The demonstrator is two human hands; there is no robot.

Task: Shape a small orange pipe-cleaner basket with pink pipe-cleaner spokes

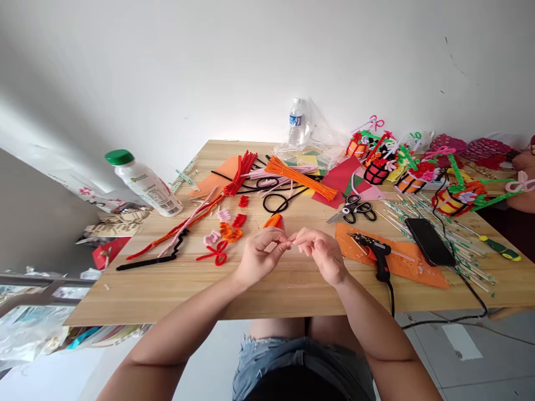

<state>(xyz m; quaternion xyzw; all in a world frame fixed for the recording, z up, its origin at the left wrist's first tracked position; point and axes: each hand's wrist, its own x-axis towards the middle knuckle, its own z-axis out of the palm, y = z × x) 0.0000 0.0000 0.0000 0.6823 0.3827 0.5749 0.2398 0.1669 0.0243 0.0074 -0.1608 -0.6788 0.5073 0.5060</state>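
The person's frayed denim shorts point(248, 362) lie nearest, below the wooden table point(167, 301). Over its near side the left hand point(259, 256) and right hand point(324, 257) meet, fingers curled, fingertips together; whether they grasp anything, I cannot tell. Just beyond the left hand lies a fuzzy orange piece point(273, 221), partly hidden by it. A red looped bow point(218, 254) lies to the left; a black glue gun point(380, 259) to the right. Farther out stand a green-capped bottle point(146, 186) and a blue-labelled water bottle point(296, 121), their print too small to read.
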